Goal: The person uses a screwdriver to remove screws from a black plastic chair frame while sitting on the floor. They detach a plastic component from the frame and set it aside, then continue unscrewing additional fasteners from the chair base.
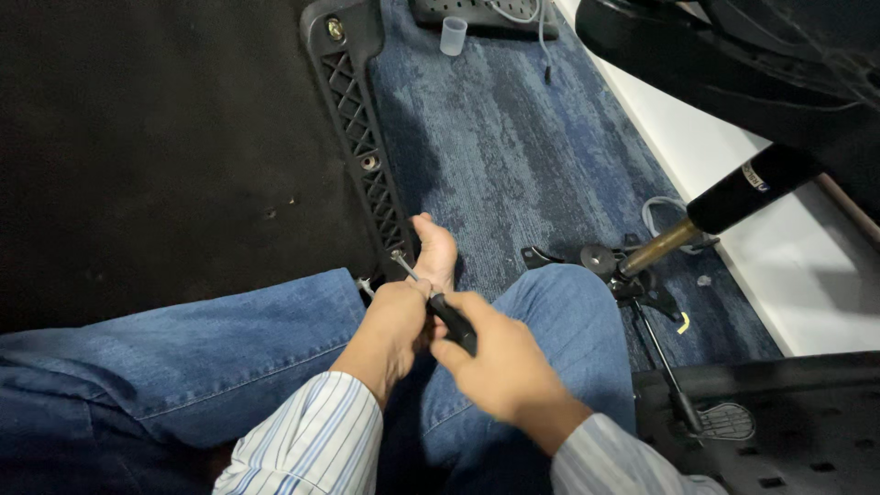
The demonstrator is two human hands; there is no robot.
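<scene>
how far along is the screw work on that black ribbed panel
In hand: the right hand holds a screwdriver on the lowest screw of the black ribbed panel, steadied by the left hand. Two screws higher up, upper screw and middle screw, sit in place. Tightening or loosening is unclear.

Mottled blue carpet [513, 156], black lattice-ribbed plastic panel [362, 137], blue denim jeans [229, 348] — white sleeves [312, 440], blue-striped, black-handled screwdriver [449, 321]

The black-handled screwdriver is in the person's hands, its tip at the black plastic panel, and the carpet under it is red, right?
Not quite. The head view shows the carpet is blue, not red. The black-handled screwdriver is held by both hands, its tip at the black plastic panel.
</scene>
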